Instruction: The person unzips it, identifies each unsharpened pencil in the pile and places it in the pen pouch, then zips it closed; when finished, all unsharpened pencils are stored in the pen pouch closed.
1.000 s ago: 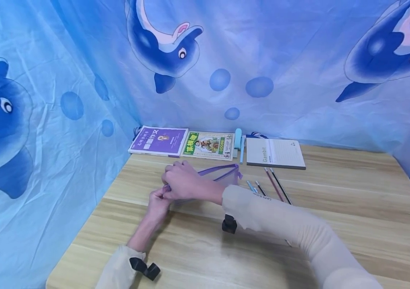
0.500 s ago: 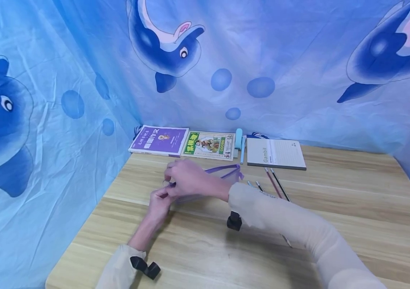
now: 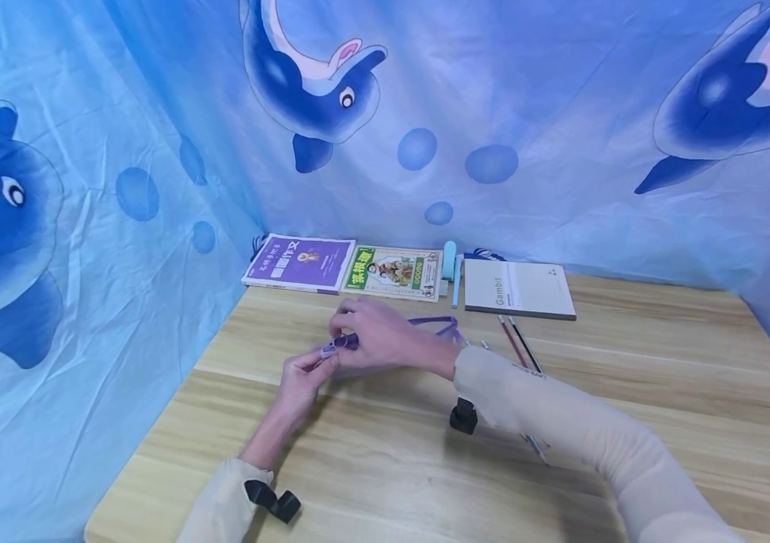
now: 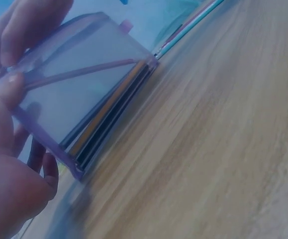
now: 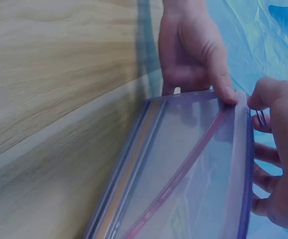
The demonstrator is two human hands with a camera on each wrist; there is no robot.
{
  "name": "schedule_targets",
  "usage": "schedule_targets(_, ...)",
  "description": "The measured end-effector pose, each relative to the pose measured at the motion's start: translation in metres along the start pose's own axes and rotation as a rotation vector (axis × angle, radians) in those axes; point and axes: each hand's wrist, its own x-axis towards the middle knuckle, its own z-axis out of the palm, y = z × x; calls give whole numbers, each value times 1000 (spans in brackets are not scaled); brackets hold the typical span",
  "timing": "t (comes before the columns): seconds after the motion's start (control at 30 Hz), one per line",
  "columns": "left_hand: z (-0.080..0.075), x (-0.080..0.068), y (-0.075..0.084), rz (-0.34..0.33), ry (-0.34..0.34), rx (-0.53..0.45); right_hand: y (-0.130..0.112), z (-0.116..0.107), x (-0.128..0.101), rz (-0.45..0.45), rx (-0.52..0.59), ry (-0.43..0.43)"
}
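A translucent pencil pouch [image 5: 193,164] with purple edging stands on its long side on the table. Through its wall, several pencils [image 4: 111,107] show along the bottom, and a dark pink one [image 5: 176,177] slants across. My left hand [image 3: 299,383] pinches the pouch's left end, thumb on the near side. At the top edge, my right hand [image 3: 381,333] pinches a small metal zipper pull [image 5: 260,118] between thumb and finger. The purple zipper edge [image 3: 435,320] gapes to the right of that hand in the head view.
Pencils [image 3: 522,339] lie right of the pouch, partly under the right sleeve. Behind are a purple book [image 3: 303,262], a green-and-cream book [image 3: 393,271], a light blue pen [image 3: 456,283], a turquoise object [image 3: 449,260] and a notebook [image 3: 519,288]. A dolphin-print curtain surrounds the table.
My right hand has slid to the right along the pouch's top edge, uncovering the purple zipper end by my left hand. The left hand has stayed nearly still.
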Motion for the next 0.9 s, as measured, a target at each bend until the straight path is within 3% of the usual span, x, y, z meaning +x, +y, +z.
schedule_targets(0.3,2,4,4,-48,83,87,16,-10,-27,142,-14,43)
schedule_targets(0.47,-1,8,5,-53,122,76,32,-22,-51,202,-13,82)
schedule_targets(0.77,-11,10,9,-36,142,137,68,-45,-110,290,-18,181)
schedule_targets(0.9,-12,13,12,-44,99,199,77,-51,-131,351,-17,194)
